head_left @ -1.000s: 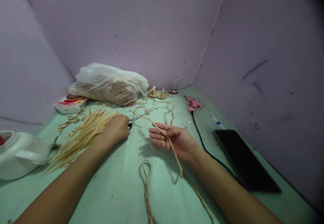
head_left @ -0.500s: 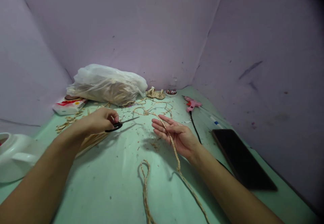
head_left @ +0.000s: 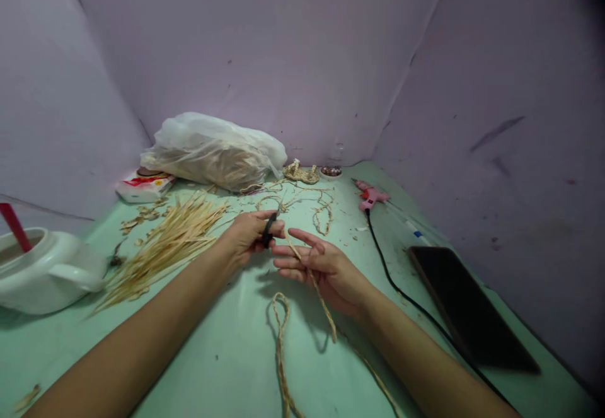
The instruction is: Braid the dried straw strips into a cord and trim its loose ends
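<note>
My left hand (head_left: 246,234) is closed around black-handled scissors (head_left: 269,230), whose blades point away from me. Palm up beside it is my right hand (head_left: 333,270), fingers apart, with the thumb pressing a twisted straw-coloured cord (head_left: 322,298) across them. The cord's far end comes close to my left fingertips; I cannot tell whether they touch it. Its near part hangs below the palm. Another twisted cord with a loop (head_left: 280,336) lies on the table in front of my hands. Beyond them is a tangle of thin cord (head_left: 322,213).
Dry fibre strips (head_left: 163,251) lie left, beside a white pot (head_left: 51,273) with a red stick. A plastic bag (head_left: 212,150), a small box (head_left: 145,188), a woven piece (head_left: 301,173) and a bead dish (head_left: 331,173) line the back. Right are a pink glue gun (head_left: 372,196) and dark tablet (head_left: 472,307).
My left hand has carried the scissors rightward, up to my right hand and the cord. The fibre strips it covered now show. The whole view has shifted slightly.
</note>
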Action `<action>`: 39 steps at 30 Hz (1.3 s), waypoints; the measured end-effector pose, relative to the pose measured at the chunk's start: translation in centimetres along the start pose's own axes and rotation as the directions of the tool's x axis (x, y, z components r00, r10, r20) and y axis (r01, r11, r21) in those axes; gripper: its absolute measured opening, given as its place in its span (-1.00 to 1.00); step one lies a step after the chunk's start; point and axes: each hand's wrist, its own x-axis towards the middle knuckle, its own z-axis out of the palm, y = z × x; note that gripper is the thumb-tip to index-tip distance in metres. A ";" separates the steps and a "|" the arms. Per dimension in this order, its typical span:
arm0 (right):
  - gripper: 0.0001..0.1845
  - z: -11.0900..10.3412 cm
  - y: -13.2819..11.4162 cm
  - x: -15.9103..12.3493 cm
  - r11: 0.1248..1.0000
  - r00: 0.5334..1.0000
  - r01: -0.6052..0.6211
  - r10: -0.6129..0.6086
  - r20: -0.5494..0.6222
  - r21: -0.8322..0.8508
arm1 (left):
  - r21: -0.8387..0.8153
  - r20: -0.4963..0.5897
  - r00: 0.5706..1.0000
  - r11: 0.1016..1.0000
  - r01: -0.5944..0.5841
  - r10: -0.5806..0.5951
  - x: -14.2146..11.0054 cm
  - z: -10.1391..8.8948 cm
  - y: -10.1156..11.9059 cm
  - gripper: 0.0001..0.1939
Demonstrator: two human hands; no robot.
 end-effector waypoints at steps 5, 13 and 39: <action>-0.52 0.0 0.2 -0.1 0.996 0.996 -0.082 0.082 -0.021 -0.016 | -0.023 -0.178 0.975 0.990 -0.142 0.135 -0.2 0.8 -0.1 -0.58; -0.84 -0.6 0.0 -0.2 0.972 0.988 -0.149 0.138 -0.072 -0.181 | -0.010 -0.247 0.939 0.968 -0.251 0.241 -0.2 -0.5 0.8 -0.57; -0.80 -0.8 -2.6 -0.2 0.961 0.862 0.211 -0.269 -0.429 -0.178 | 0.930 0.341 0.675 -0.128 -0.346 0.655 -3.8 -0.5 0.8 -0.42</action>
